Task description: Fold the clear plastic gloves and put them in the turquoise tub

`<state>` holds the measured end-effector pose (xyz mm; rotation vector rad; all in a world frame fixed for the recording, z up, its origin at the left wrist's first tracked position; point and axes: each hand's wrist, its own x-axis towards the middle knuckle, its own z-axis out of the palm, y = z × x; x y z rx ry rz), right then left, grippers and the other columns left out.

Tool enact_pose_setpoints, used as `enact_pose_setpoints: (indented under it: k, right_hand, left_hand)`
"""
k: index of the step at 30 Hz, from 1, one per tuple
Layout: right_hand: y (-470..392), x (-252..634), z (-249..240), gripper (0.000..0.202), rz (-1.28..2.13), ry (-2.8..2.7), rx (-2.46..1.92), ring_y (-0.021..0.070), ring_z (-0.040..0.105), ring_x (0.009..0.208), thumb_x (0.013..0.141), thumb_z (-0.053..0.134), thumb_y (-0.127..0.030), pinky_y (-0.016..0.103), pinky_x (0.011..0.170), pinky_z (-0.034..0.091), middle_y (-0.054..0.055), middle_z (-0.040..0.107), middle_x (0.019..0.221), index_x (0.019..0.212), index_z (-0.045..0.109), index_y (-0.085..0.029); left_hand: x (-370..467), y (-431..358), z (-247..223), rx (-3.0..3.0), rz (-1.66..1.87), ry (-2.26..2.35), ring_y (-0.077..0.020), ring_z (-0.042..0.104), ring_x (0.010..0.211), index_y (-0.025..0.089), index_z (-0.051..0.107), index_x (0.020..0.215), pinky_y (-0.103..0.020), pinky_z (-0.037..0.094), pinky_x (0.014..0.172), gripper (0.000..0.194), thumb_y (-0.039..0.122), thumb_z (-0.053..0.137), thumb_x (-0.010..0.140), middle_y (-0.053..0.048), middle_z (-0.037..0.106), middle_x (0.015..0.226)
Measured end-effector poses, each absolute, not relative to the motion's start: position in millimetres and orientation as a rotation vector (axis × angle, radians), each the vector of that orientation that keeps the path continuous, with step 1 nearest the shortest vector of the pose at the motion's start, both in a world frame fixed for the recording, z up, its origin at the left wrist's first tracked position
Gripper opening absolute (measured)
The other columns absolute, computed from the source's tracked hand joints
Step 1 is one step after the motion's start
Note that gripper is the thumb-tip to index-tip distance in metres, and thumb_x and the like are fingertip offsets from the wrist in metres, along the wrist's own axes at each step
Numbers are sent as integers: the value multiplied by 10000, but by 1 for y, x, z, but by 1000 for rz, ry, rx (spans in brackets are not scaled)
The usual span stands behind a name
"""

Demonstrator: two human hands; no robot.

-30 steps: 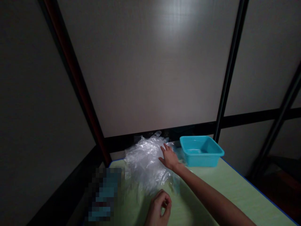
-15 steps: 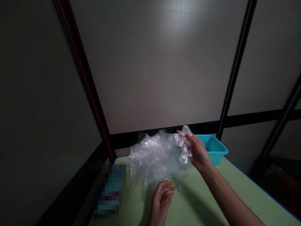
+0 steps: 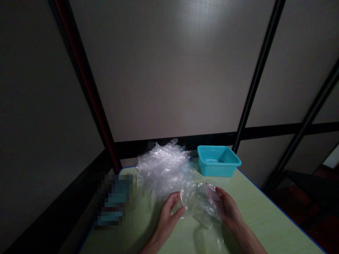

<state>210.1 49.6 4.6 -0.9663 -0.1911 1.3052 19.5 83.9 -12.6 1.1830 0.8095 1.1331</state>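
My right hand [image 3: 230, 209] grips a crumpled, clear plastic disposable glove [image 3: 208, 204], which hangs low over the table with thin finger-like ends pointing down. To its left, my left hand [image 3: 169, 213] has thumb and fingers apart, its tips right at the glove's near edge; whether they touch the film is hard to see. Behind both hands lies a loose heap of the same clear plastic gloves [image 3: 161, 165], shiny and tangled, with some finger shapes sticking out.
A turquoise plastic basin [image 3: 219, 170] stands at the back right of the pale green table [image 3: 254, 201], which has a blue edge. At the left edge lies a blurred-out item [image 3: 115, 203]. A panelled wall [image 3: 174, 88] rises directly behind the table.
My right hand has come down and nearer from beside the heap, bringing the glove with it. My left hand has opened beside the glove. The basin now shows fully as the view shifted.
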Motion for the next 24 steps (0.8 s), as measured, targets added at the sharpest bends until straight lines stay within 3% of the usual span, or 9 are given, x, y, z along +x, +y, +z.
enact_pose_setpoints:
  k: [3, 7, 9, 12, 15, 18, 21, 24]
  right_hand:
    - [47, 209, 8, 87, 1374, -201, -955, 138, 597, 420, 709, 527, -131, 213, 435, 488, 31, 656, 543, 673, 604, -110]
    - [43, 213, 10, 52, 1388, -253, -916, 145, 615, 491, 651, 568, -81, 214, 474, 493, 48, 670, 613, 689, 584, -111]
    - [40, 220, 8, 187, 1347, -262, -909, 151, 632, 564, 602, 586, -45, 208, 490, 491, 37, 687, 708, 761, 565, -142]
    - [35, 235, 2, 327, 1187, -313, -989, 151, 635, 637, 583, 633, -69, 195, 477, 475, 3, 678, 837, 855, 511, -203]
    - [27, 248, 1, 303, 778, -518, -1203, 170, 615, 750, 629, 633, -180, 234, 554, 489, 13, 628, 940, 891, 484, -221]
    - [14, 239, 9, 156, 419, -907, -1365, 187, 587, 822, 712, 551, -246, 279, 676, 482, 44, 608, 926, 857, 508, -205]
    - [1, 204, 16, 206, 454, -1528, -1421, 191, 579, 891, 793, 428, -212, 294, 783, 455, 82, 618, 982, 947, 561, -181]
    - [-2, 166, 15, 386, 498, -1991, -1456, 207, 523, 1041, 718, 447, -124, 285, 900, 394, 104, 564, 1148, 1088, 555, -146]
  left_hand:
    - [22, 77, -6, 1223, 1085, 802, -174, 602, 635, 170, 534, 573, -213, 451, 565, 294, 372, 746, 555, 3, 604, 589]
    - [17, 73, 7, 1202, 883, 742, -103, 542, 348, 196, 422, 688, -158, 261, 273, 325, 475, 590, 689, -5, 649, 745]
    - [13, 74, 9, 1200, 766, 785, -64, 490, 281, 207, 384, 737, -140, 173, 245, 312, 485, 524, 719, -5, 657, 791]
    - [10, 79, 2, 1271, 663, 935, -30, 394, 229, 210, 361, 739, -131, 119, 240, 278, 459, 483, 713, 13, 660, 675]
    - [11, 81, -8, 1326, 649, 993, -21, 290, 197, 215, 345, 698, -138, 100, 234, 259, 427, 492, 682, 38, 633, 560]
    - [15, 81, -15, 1355, 670, 1014, -26, 244, 189, 219, 348, 685, -148, 109, 228, 240, 406, 496, 662, 55, 604, 504]
    - [18, 80, -20, 1369, 693, 1048, -33, 252, 192, 215, 368, 706, -157, 112, 230, 216, 394, 480, 660, 60, 581, 494]
    - [19, 79, -25, 1367, 730, 1098, -39, 279, 216, 211, 386, 757, -157, 113, 240, 224, 387, 481, 655, 82, 531, 494]
